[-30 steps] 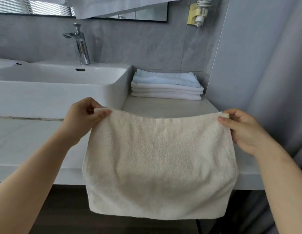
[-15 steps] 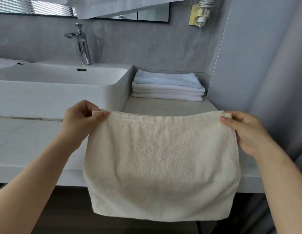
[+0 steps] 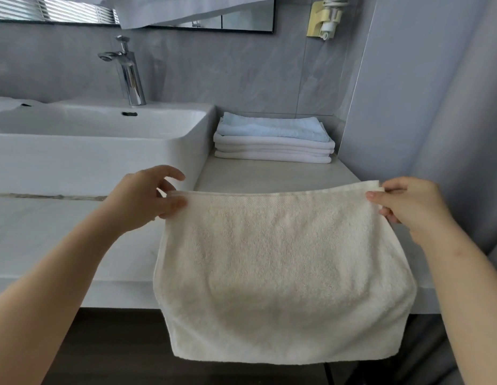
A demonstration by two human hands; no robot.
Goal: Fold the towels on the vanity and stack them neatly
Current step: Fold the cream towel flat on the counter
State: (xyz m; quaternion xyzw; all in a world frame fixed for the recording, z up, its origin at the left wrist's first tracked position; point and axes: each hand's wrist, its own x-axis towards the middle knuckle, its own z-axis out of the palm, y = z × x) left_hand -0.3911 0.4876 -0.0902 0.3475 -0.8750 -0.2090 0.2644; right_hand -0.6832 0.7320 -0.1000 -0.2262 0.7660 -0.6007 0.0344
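cream towel [image 3: 283, 273]: folded double, held up by its top corners in front of the sink [image 3: 97, 151], hanging past the surface [image 3: 269, 176] front edge; woven band runs along top edge; bottom hem level, slightly bowed
left hand [image 3: 147, 198]: at towel's top-left corner, the one nearer the sink; thumb + a lower finger pinch the edge, index + other fingers lifted & spread, so only partly closed on the cloth
right hand [image 3: 405, 204]: at top-right corner, far side from sink; thumb in front, fingers curled behind, closed on the corner
folded stack [image 3: 275, 140]: on the surface just right of the sink, against the back wall; pale blue towel [image 3: 269, 127] on top, white towels [image 3: 272, 151] under it; edges roughly aligned; well apart from the held towel
sink: white basin, sits on the surface at left; chrome faucet [image 3: 128, 70] behind it
surface: pale stone, bare patch betw. stack & held towel
wall holder [image 3: 323, 18]: yellowish, w/ coiled cord, high up, right of sink above the stack
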